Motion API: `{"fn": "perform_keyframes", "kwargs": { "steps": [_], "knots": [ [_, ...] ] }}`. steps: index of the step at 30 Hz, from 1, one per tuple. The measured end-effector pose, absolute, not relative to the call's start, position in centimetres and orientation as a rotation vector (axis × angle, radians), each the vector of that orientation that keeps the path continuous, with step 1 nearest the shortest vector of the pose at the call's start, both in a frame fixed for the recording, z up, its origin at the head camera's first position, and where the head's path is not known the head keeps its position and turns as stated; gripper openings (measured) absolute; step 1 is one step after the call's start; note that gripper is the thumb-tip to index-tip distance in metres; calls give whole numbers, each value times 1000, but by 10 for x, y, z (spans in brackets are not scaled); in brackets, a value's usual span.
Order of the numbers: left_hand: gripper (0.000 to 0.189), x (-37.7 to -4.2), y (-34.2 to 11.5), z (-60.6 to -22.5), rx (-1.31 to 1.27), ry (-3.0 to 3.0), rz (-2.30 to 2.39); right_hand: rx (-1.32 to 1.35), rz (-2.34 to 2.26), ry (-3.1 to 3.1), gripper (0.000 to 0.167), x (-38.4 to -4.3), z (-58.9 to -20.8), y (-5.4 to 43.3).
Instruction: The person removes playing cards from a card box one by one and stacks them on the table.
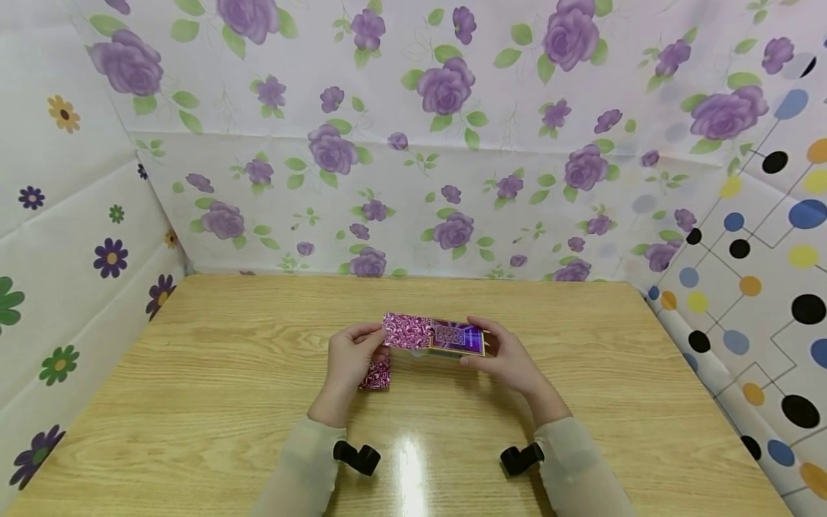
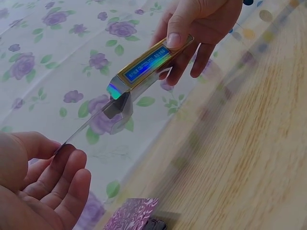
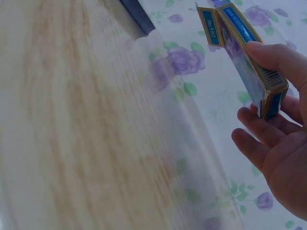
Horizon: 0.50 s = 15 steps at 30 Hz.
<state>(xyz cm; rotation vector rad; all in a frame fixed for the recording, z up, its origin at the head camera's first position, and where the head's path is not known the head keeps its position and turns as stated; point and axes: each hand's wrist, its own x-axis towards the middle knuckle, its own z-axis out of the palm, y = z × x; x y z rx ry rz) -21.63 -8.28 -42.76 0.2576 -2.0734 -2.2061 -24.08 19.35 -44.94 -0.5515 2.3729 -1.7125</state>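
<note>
My right hand (image 1: 507, 355) grips a small purple and gold playing-card box (image 1: 456, 337), thumb on one side and fingers on the other. In the right wrist view, an end flap (image 3: 208, 26) of the box stands folded out. Between thumb and fingers, my left hand (image 1: 352, 359) pinches a thin playing card (image 1: 407, 332) with a pink and white swirl back. The card's far end meets the box's open end in the left wrist view. Below my left hand, a stack of matching cards (image 1: 377, 375) lies on the table, partly hidden by the hand.
The wooden table (image 1: 226, 402) reaches back to a flowered cloth wall (image 1: 400, 179). Patterned cloth also hangs at the left and right sides. A black wrist camera (image 1: 357, 458) sits on the left sleeve, another wrist camera (image 1: 522, 458) on the right sleeve.
</note>
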Motion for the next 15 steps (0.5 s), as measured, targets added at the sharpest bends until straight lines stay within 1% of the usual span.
{"fn": "perform_keyframes", "kwargs": {
  "steps": [15],
  "knots": [
    [22,-216,-87,-424,275,-2040,-2218,-539,-1713,2385,80,-239,-446,194]
  ]
}}
